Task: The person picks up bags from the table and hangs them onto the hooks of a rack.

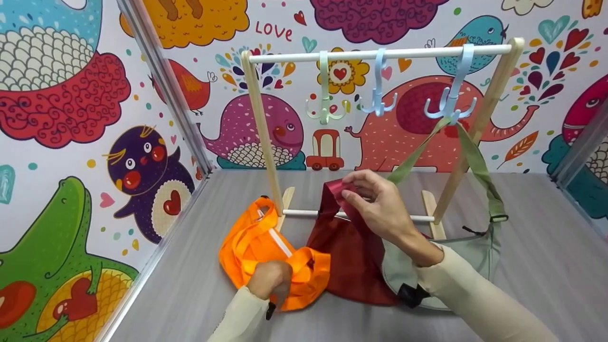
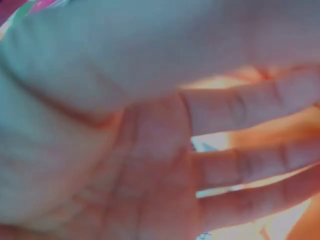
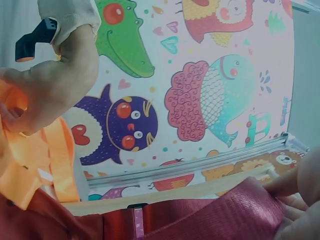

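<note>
My right hand (image 1: 384, 209) pinches the strap (image 1: 334, 191) of a dark red shoulder bag (image 1: 349, 266) and holds it raised in front of the rack. The body of that bag lies on the table. In the right wrist view the strap (image 3: 230, 215) runs to the fingers at the right edge. My left hand (image 1: 270, 279) is at an orange bag (image 1: 242, 242), its fingers reaching down against the fabric. The left wrist view shows the fingers (image 2: 240, 165) extended and slightly parted, with orange behind; their tips are out of frame.
A wooden rack with a white rail (image 1: 294, 57) carries a green hook (image 1: 325, 90), a blue hook (image 1: 379, 85) and another blue hook (image 1: 455, 85). From the rightmost hangs the strap of a grey-green bag (image 1: 468, 259), whose body rests on the table. Patterned walls stand behind and left.
</note>
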Available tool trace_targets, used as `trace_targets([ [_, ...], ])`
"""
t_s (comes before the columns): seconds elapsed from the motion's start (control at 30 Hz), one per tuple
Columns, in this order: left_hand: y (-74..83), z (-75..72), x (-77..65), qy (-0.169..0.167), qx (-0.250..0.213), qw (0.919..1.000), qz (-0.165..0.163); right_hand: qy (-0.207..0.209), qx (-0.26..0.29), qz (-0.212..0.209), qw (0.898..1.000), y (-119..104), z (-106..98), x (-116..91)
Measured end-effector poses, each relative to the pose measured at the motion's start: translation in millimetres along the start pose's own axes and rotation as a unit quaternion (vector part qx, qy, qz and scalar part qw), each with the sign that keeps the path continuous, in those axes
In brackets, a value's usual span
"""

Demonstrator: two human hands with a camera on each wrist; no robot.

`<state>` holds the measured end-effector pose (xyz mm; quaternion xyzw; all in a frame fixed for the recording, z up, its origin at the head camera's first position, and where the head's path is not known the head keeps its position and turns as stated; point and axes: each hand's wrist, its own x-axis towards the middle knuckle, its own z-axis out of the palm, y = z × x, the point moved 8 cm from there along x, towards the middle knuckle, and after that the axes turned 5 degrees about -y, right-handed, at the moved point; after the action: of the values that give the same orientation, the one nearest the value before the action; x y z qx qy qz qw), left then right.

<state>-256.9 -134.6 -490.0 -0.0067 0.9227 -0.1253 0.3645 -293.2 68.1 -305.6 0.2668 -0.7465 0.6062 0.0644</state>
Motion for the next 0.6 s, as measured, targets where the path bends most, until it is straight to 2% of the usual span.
trace_targets([
  [0.1,0.6,-18.5,-5.2,0.05,-0.06,0.9961,0.042,-0.008,0.004,-0.006,1.0,-5.6,-1.4,0.0],
  [0.17,2.6,-33.8,-9.5,0.105,-0.095,0.9869,0.077,-0.013,0.006,-0.008,1.0,-7.9,-2.5,0.3],
  [0.23,4.3,-47.3,-12.1,0.145,-0.127,0.9763,0.097,-0.019,0.004,-0.009,1.0,-10.4,-3.1,0.4],
  [0.33,5.2,-64.8,-12.4,0.211,-0.187,0.9539,0.102,-0.033,0.006,-0.01,0.999,-12.5,-3.4,1.5],
  [0.4,5.1,-73.6,-10.4,0.254,-0.237,0.9323,0.099,-0.041,0.001,-0.014,0.999,-14.7,-3.7,2.0],
  [0.47,6.2,-80.6,-8.1,0.297,-0.265,0.9119,0.101,-0.049,-0.002,-0.021,0.999,-16.8,-4.2,2.3],
  [0.53,8.9,-83.9,-3.2,0.317,-0.277,0.9009,0.106,-0.055,-0.003,-0.028,0.998,-18.7,-4.9,2.0],
  [0.6,12.1,-84.9,3.1,0.316,-0.286,0.8973,0.114,-0.06,0.0,-0.034,0.998,-19.8,-5.6,1.3],
])
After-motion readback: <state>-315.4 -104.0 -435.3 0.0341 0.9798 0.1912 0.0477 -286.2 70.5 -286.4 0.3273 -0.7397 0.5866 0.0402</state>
